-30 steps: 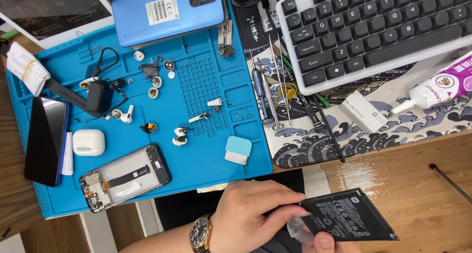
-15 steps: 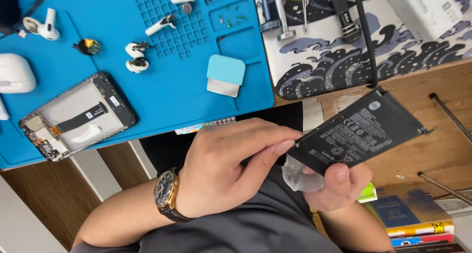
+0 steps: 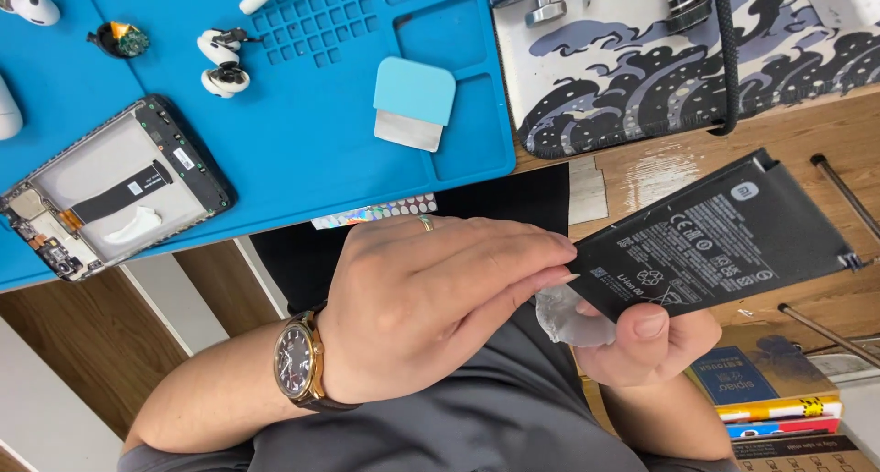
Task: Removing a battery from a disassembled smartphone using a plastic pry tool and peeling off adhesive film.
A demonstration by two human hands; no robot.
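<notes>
Right hand point(image 3: 655, 339): grips the black phone battery point(image 3: 715, 238) from below, thumb on its face.
Left hand point(image 3: 431, 298): fingertips pinch clear film point(image 3: 573, 316) at the battery's near edge.
Battery position: held above the lap, beside the wooden desk point(image 3: 807, 133).
Nearby: opened phone frame point(image 3: 110, 192) lies on the blue mat point(image 3: 312, 124).

A black battery point(image 3: 724, 238) with white markings lies across the right of the frame, and a clear, whitish film point(image 3: 573, 318) hangs below its lower left corner. The mat point(image 3: 302, 133) filling the upper left is bright blue; on it sit a light blue scraper point(image 3: 412, 101) with a silver blade, white earbuds point(image 3: 223, 64), and an opened phone point(image 3: 110, 197) with a black frame, silvery inside and black ribbon strip. At upper right, a pad point(image 3: 642, 78) carries a wave pattern in dark navy, grey and cream. The table point(image 3: 697, 160) is warm brown wood. At lower centre, the watch point(image 3: 298, 360) is gold with a dark dial and brown strap. The shirt point(image 3: 440, 426) is grey.
</notes>
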